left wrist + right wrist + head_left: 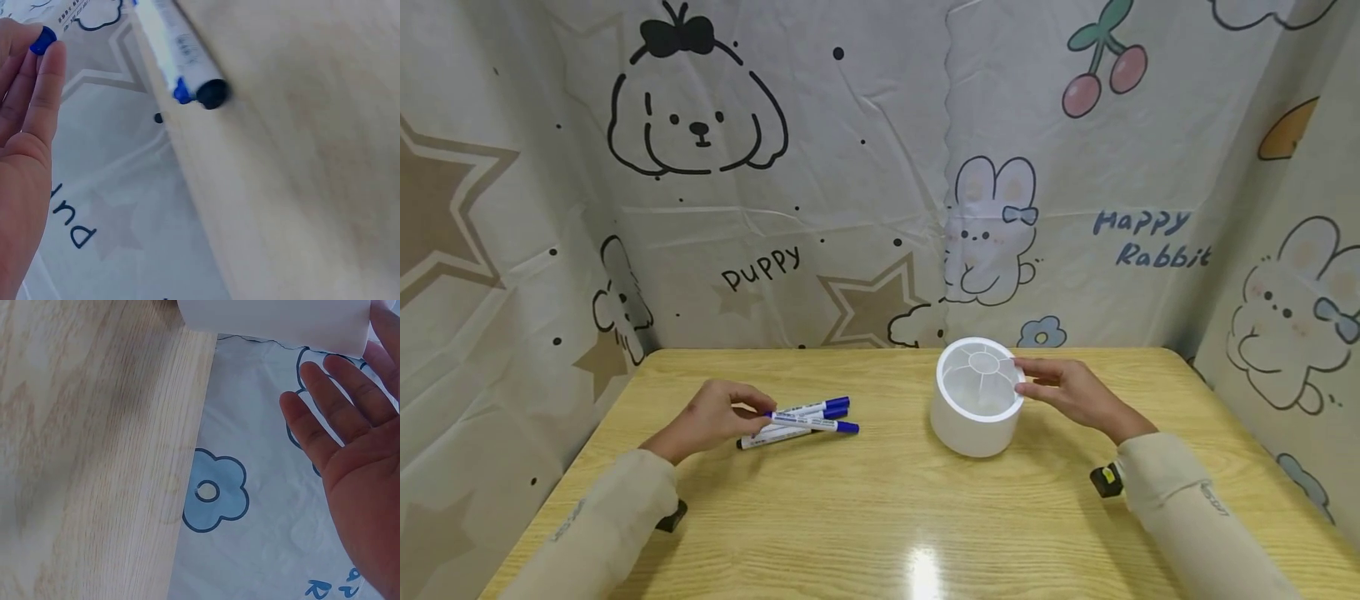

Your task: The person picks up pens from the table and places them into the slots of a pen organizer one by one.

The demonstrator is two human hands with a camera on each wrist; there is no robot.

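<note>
In the head view, my left hand [718, 417] pinches a white whiteboard marker [805, 422] by one end, its blue cap pointing right. The left wrist view shows the blue end [44, 41] between thumb and fingers. Under and behind it lie several more markers [782, 436], one with a black end [212, 94]. A round white pen holder [976, 429], divided into compartments, stands on the table to the right. My right hand [1067, 392] touches its right rim with thumb and a finger; in the right wrist view the other fingers [334, 403] are extended and spread.
The wooden table [850, 517] ends at the back against a printed cloth [865, 167], which also hangs at both sides. Small black devices [1107, 480] sit at both wrists, below the sleeves.
</note>
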